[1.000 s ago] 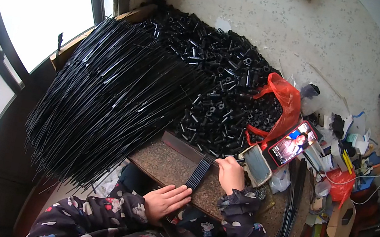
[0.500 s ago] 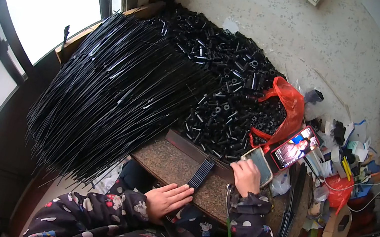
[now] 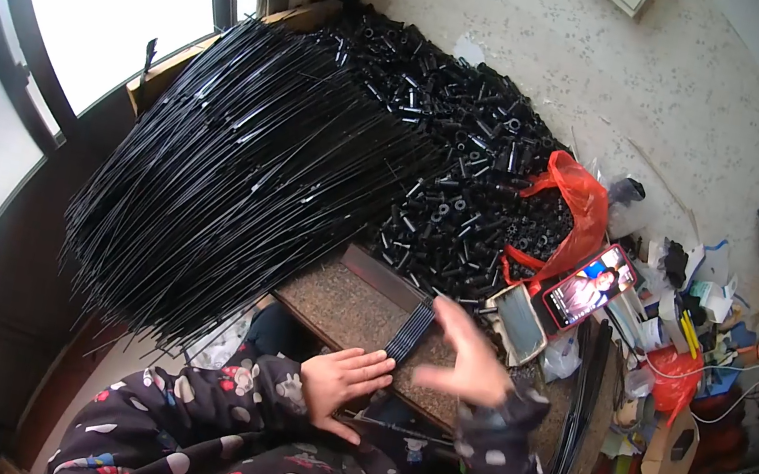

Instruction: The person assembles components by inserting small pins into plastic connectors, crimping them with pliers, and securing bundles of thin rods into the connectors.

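A flat row of several short black rods (image 3: 410, 332) lies on the brown speckled tabletop (image 3: 328, 301), its upper end near a dark metal strip (image 3: 382, 278). My left hand (image 3: 344, 381) rests with straight fingers at the row's lower end, fingertips touching it, thumb apart. Blurred by motion, my right hand (image 3: 471, 363) is just right of the row, thumb and fingers spread and nothing visible in it. Its fingertips are close to the rods' upper end; I cannot tell whether they touch. A small shallow tray (image 3: 518, 327) with a grey inside sits beyond that hand.
Long thin black rods (image 3: 240, 162) form a large heap at left. Behind the strip are piled short black tubular parts (image 3: 454, 220), with a red plastic bag (image 3: 583, 207) of small black pieces. A phone (image 3: 591, 287) showing video leans beside clutter at right.
My right hand has moved left from the tray's edge to the rods, and its fingers have spread. My left hand stays at the row's lower end, its thumb now apart. The view has shifted slightly.
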Demonstrator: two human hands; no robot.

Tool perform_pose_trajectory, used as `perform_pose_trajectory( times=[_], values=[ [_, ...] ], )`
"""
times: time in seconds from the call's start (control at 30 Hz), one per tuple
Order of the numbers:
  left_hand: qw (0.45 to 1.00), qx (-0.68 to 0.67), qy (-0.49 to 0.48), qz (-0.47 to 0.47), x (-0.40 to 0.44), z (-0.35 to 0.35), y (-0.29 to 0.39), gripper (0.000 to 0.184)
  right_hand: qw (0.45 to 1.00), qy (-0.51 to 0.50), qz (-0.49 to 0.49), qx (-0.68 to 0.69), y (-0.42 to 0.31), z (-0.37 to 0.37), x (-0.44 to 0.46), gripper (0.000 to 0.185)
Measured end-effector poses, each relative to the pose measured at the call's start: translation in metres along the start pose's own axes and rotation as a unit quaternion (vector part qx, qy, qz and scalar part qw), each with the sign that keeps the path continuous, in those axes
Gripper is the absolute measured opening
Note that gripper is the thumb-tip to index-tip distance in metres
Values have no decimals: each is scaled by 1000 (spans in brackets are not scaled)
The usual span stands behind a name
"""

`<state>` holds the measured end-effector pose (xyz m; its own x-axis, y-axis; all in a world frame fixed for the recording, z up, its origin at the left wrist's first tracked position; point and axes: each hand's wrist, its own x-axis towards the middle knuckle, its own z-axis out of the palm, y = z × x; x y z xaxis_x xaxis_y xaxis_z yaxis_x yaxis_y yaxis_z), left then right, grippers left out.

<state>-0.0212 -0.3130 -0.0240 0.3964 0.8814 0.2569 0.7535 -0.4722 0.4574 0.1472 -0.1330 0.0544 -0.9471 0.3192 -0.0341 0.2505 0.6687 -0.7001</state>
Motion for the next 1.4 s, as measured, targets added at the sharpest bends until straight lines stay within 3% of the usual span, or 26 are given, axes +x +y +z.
perform_pose_trajectory(
  times=[0.07, 0.1, 0.13, 0.17, 0.3, 0.4, 0.47, 0.53, 0.57, 0.6, 0.67, 0.7, 0.8, 0.87, 0.9, 0.93, 0.97, 1.0, 1.07, 1.1, 1.17, 1.2, 1.27, 1.33, 1.37, 1.4],
  values=[
    [1000, 5, 13, 8, -1, 4, 0, 91, 924, -181, -91, 325, -46, 12, -27, 101],
    [1000, 14, 19, 12, -2, 7, -1, 92, 925, -239, -154, 251, -68, 14, -32, 94],
    [999, 24, 24, 18, -3, 9, -1, 92, 873, -120, -83, 465, -75, 53, -57, 75],
    [999, 35, 23, 27, -4, 11, -2, 90, 915, 23, 2, 403, -116, 57, -61, 47],
    [996, 18, 60, 62, 0, 2, 9, 82, 898, 312, -39, 310, -141, 91, -75, 34],
    [992, 125, 15, 15, 5, -16, 36, 74, 834, 426, -178, 302, -162, 74, -102, 30],
    [998, 61, 23, 15, 13, -22, 47, 62, 824, 415, -272, 275, -172, 46, -131, 27],
    [997, -20, 3, 69, 25, -37, 45, 56, 741, 384, -404, 374, -180, 30, -154, 26],
    [989, -53, 65, 124, 28, -47, 49, 48, 712, 415, -428, 371, -190, 27, -156, 26],
    [988, -129, 12, 89, 29, -51, 53, 46, 680, 444, -452, 368, -198, 24, -155, 26],
    [957, -274, -93, 15, 32, -59, 58, 42, 713, 451, -431, 320, -186, 21, -159, 32],
    [957, -278, -36, 71, 33, -54, 52, 37, 700, 498, -413, 302, -174, 25, -152, 37],
    [974, -203, 102, 18, 37, -50, 45, 31, 853, 443, -196, 194, -153, 49, -122, 36],
    [895, -342, 258, -125, 44, -65, 57, 15, 947, 309, 17, 90, -142, 78, -92, 33],
    [816, -444, 335, -157, 50, -67, 58, 17, 966, 76, 198, 150, -122, 97, -75, 36],
    [718, -537, 402, -185, 56, -69, 59, 22, 962, 150, 65, 220, -64, 162, -64, 43],
    [682, -539, 461, -175, 60, -73, 62, 27, 875, 189, 65, 440, -50, 175, -49, 44],
    [630, -586, 496, -117, 60, -66, 57, 28, 737, 234, 48, 632, -35, 189, -34, 46],
    [482, -705, 519, -33, 68, -42, 50, 27, 535, 327, 2, 779, -71, 116, -25, 43],
    [497, -708, 503, 0, 66, -25, 52, 26, 528, 423, -48, 735, -54, 96, -24, 39],
    [422, -822, 373, -77, 59, -6, 76, 35, 496, 567, -88, 652, -46, 55, -22, 32],
    [421, -871, 241, -81, 51, 8, 77, 49, 479, 617, -78, 619, -63, 37, -24, 30],
    [437, -890, 48, -120, 45, 14, 90, 62, 539, 622, -96, 560, -87, 17, -29, 29],
    [626, -771, -31, -109, 32, -2, 93, 59, 605, 614, -112, 495, -103, 14, -38, 29],
    [760, -644, -12, -81, 31, -40, 102, 46, 640, 602, -118, 462, -109, 19, -41, 28],
    [817, -574, 52, -18, 32, -64, 104, 37, 675, 587, -123, 430, -111, 27, -42, 28]
  ],
)
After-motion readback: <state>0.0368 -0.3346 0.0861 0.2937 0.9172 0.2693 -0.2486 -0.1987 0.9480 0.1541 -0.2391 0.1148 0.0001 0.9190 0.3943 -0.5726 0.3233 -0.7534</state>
